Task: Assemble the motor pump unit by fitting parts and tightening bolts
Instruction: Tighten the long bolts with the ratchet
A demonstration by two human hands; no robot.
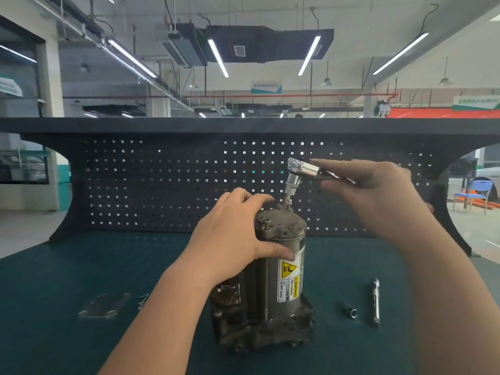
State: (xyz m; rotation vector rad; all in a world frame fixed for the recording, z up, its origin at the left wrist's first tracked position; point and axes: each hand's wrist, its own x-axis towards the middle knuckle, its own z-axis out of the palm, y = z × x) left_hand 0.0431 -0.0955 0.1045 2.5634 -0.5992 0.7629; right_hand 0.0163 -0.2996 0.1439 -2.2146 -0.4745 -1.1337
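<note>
On the green table (pixel 54 280), far left, lies a flat bracket plate (pixel 104 306). The left hand (pixel 232 234) grips the upright motor pump unit (pixel 281 266) at centre. Above its top, the right hand (pixel 378 193) pinches a ratchet wrench (pixel 301 167), whose bit points down onto a far-side bolt.

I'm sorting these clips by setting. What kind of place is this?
Most likely an industrial workshop or training hall: a workbench with a green mat, a black pegboard behind it, and exposed ceiling ducting with strip lights.
</note>
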